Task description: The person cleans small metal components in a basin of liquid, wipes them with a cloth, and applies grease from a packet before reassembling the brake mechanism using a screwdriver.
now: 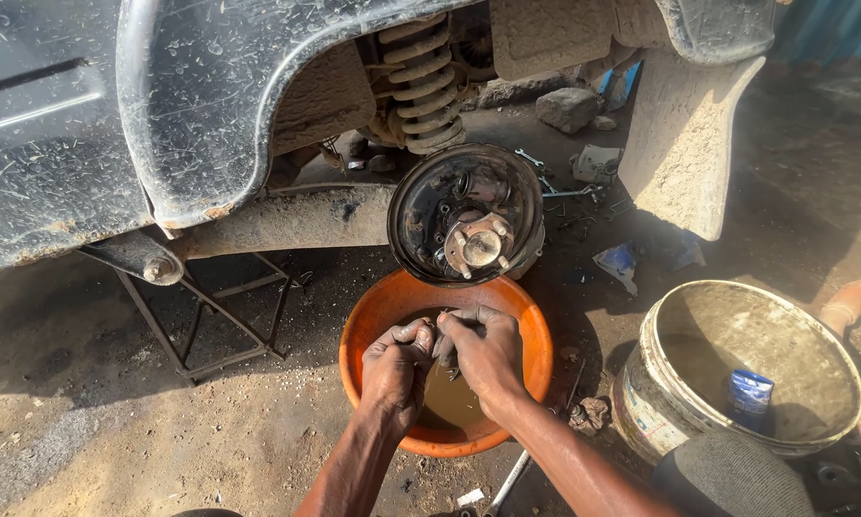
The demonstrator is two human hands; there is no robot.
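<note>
Rubbing together, both hands (445,359) — over orange basin (373,306) of murky liquid (449,402).

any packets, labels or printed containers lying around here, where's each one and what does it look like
Small blue cylindrical can with a white band: standing inside the large dirty white bucket, right of the hands.
Torn blue and white plastic packet: flat on the ground right of the rusty brake hub.
Small white crumpled box: on the ground behind the hub, near spanners.
Worn printed label on the bucket's outer wall: faded colours.
</note>
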